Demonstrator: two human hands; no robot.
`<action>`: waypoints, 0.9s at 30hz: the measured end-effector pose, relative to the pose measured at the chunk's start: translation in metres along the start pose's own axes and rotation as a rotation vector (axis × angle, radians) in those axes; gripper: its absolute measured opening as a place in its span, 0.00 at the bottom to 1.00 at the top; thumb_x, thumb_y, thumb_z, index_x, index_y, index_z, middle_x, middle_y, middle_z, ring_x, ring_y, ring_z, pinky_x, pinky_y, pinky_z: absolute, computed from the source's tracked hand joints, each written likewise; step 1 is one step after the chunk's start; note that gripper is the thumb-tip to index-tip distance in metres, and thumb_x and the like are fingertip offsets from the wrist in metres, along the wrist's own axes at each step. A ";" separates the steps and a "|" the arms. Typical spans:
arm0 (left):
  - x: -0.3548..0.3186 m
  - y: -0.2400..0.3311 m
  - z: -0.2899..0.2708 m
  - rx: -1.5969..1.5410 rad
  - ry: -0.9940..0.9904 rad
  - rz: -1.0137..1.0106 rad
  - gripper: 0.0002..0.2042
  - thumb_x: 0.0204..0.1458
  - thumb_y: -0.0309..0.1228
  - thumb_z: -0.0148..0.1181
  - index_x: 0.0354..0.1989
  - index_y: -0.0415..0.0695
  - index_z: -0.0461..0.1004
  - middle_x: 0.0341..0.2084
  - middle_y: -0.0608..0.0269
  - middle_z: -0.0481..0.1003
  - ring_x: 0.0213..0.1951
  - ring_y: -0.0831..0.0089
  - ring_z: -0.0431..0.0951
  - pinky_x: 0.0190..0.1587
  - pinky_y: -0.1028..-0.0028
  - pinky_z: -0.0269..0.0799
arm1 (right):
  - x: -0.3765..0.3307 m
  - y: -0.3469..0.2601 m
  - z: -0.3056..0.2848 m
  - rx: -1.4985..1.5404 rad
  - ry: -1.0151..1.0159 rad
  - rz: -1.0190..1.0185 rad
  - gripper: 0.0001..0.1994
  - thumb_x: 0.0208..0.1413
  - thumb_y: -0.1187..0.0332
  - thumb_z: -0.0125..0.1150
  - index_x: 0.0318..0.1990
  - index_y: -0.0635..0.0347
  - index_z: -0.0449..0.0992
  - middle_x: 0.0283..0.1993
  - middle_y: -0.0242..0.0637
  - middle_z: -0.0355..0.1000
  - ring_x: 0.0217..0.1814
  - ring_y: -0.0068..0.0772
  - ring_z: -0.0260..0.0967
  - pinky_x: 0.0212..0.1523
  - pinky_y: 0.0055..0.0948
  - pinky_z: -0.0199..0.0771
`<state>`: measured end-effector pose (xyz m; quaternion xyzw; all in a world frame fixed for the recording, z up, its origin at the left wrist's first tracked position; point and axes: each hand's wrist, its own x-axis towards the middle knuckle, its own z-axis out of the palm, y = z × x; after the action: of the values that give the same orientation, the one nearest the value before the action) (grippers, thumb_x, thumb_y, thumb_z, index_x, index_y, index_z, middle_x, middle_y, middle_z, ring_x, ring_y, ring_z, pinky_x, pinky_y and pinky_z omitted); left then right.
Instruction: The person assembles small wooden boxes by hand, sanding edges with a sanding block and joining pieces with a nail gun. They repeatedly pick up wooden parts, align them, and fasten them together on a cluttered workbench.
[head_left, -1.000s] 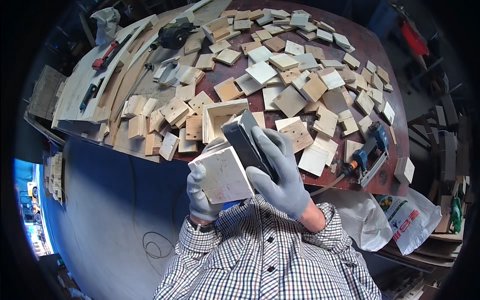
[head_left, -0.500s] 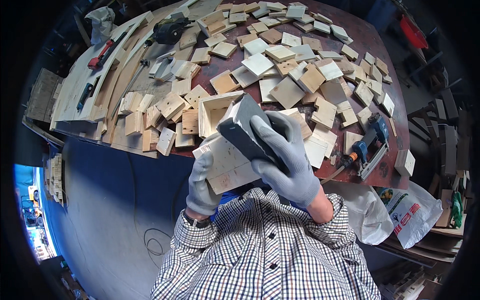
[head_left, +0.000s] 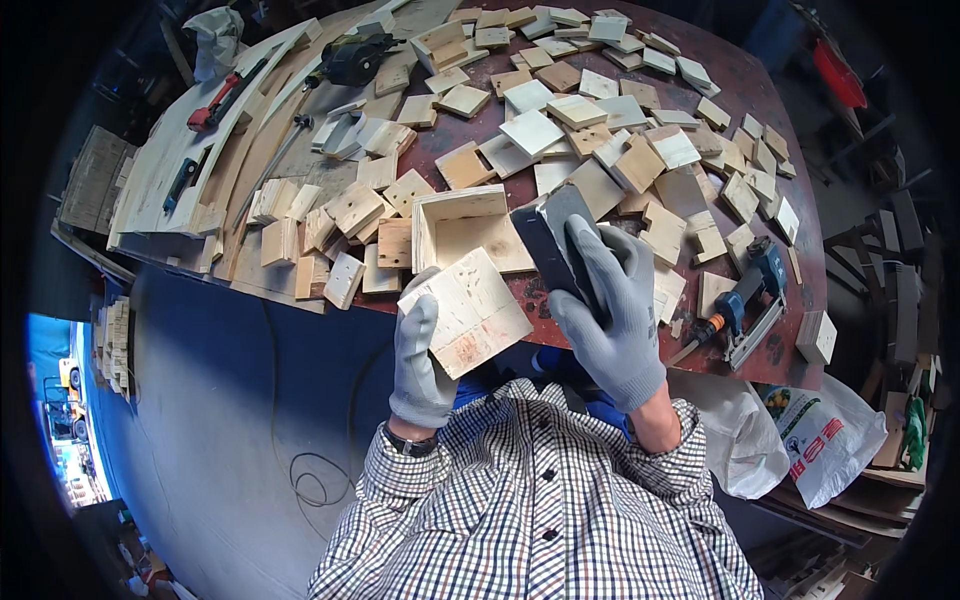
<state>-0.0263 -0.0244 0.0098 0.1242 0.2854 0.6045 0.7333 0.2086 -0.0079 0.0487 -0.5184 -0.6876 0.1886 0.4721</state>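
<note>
Though behind held wood [head_left: 467, 318], box [head_left: 465, 214] open.

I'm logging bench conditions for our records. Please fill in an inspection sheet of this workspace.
Surface: dark red tabletop, stained.
Job's things: square pale wooden piece; dark rectangular block, apart from it.
Clutter: small pale wooden boards, overlapping; blue nail gun.
Hands: grey-gloved left hand holds the wooden piece; grey-gloved right hand grips the dark block.
Cables: thin dark cable looped on grey floor; tan hose at nail gun.
Surroundings: white printed plastic bag below the tabletop's right corner.
</note>
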 end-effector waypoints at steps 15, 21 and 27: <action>-0.004 -0.007 -0.006 0.492 -0.045 0.114 0.34 0.65 0.52 0.52 0.73 0.42 0.58 0.62 0.52 0.70 0.62 0.60 0.76 0.64 0.60 0.76 | -0.010 -0.033 0.004 -0.074 -0.190 -0.194 0.36 0.50 0.64 0.71 0.71 0.51 0.73 0.65 0.57 0.64 0.67 0.59 0.61 0.71 0.51 0.57; -0.006 0.000 0.006 0.310 -0.118 -0.028 0.37 0.65 0.53 0.54 0.75 0.42 0.58 0.69 0.49 0.67 0.69 0.53 0.71 0.69 0.51 0.71 | -0.015 0.009 0.003 0.553 -0.141 0.301 0.35 0.57 0.65 0.66 0.73 0.59 0.68 0.68 0.53 0.62 0.70 0.51 0.60 0.73 0.43 0.58; 0.001 0.000 -0.002 -0.045 -0.233 -0.146 0.36 0.65 0.54 0.53 0.72 0.37 0.61 0.63 0.45 0.72 0.63 0.53 0.77 0.65 0.53 0.75 | -0.019 -0.023 -0.015 0.236 -0.354 -0.289 0.37 0.45 0.66 0.76 0.68 0.49 0.76 0.70 0.61 0.62 0.71 0.60 0.61 0.73 0.50 0.57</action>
<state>-0.0275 -0.0242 0.0078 0.1559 0.1930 0.5374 0.8060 0.2095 -0.0371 0.0645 -0.3152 -0.7995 0.2860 0.4239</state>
